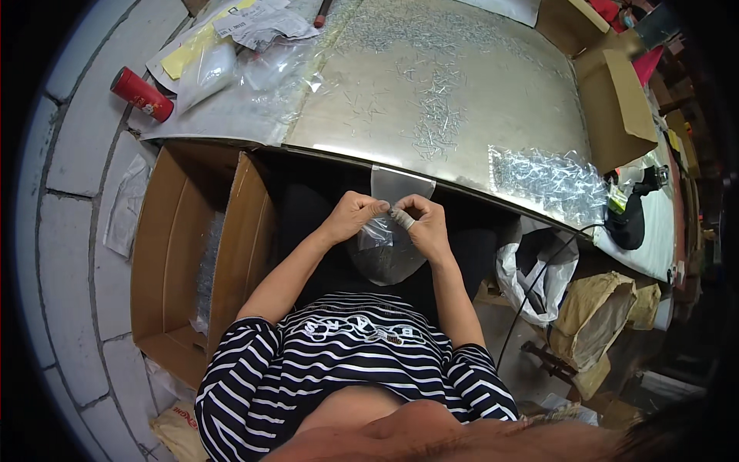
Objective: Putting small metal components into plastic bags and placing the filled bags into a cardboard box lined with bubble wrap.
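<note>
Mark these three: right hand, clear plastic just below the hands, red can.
Right hand (431, 223): head view, back of the hand.
Clear plastic (377, 233): head view, shiny creased part.
Red can (142, 95): head view, middle of its side.

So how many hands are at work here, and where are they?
2: the left hand and the right hand, close together before the table's near edge. Some fingers are partly hidden; no other hands show.
</note>
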The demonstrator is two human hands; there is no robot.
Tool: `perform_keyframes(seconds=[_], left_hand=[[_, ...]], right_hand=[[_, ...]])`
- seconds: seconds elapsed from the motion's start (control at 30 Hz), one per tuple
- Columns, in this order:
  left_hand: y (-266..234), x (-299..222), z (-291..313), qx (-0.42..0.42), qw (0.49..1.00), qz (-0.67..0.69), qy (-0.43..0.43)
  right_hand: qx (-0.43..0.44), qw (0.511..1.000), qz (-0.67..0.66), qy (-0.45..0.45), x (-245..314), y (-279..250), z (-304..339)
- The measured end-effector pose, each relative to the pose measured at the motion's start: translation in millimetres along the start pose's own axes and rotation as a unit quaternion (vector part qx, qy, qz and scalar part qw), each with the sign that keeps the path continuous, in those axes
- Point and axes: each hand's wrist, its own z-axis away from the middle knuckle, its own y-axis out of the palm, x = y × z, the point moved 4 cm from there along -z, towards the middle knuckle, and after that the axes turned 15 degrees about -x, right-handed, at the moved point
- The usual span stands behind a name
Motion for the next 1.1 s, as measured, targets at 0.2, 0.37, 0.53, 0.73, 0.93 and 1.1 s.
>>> perform_keyframes(seconds=[0.2,0.37,0.53,0.73,0.93,1.1], left_hand=[[-4.8,0.7,9.0,-0.055,0.972,0.231,0.000],[-2.8,12.0,22.1,-0.080,0.980,0.154,-0.101],[1.0,23.1,30.8,-0.005,0.992,0.091,-0.085],[-0.6,68.0,44.6,0.169,0.976,-0.026,-0.135],[10.1,98.7,34.2,0.125,0.989,-0.048,-0.061],[5.6,100.9,19.0,0.019,0.996,-0.067,-0.057]], right_hand=[[-0.016,0.999,-0.031,0.030,-14.7,2.0,9.2],[0.027,0.995,-0.062,0.070,-6.9,6.2,19.4],[0.105,0.993,0.038,0.037,-32.4,2.6,33.9],[0.186,0.968,0.154,0.073,-54.0,-4.3,59.6],[0.100,0.941,0.320,-0.034,-98.7,-20.6,53.2],[0.090,0.915,0.380,-0.101,-59.7,-24.1,35.3]])
